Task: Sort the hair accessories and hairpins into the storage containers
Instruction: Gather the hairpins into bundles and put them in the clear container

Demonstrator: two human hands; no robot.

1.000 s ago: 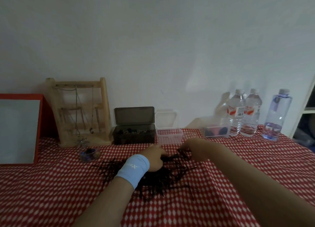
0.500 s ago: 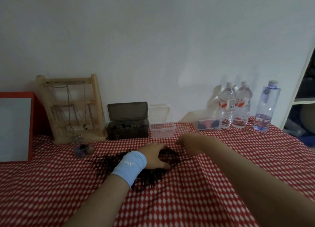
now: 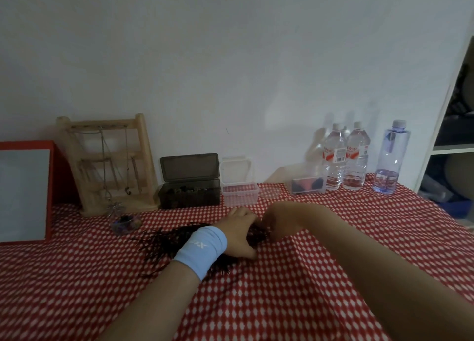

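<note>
The right hand (image 3: 278,221) has drawn in to meet the left hand (image 3: 239,234) over the hairpins (image 3: 164,240), both pinching there; sorting barely begun.

The scene is dim and a little grainy, with soft, even light. The water bottles (image 3: 336,156) throw pale shadows on the white wall (image 3: 230,58) behind them. The shelf (image 3: 456,145) edge at right leans from wide-angle distortion. Small things look soft.

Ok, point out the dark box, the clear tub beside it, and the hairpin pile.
dark box (image 3: 189,195): head view, front wall.
clear tub (image 3: 239,195): head view, front wall.
hairpin pile (image 3: 164,243): head view, left part.
</note>
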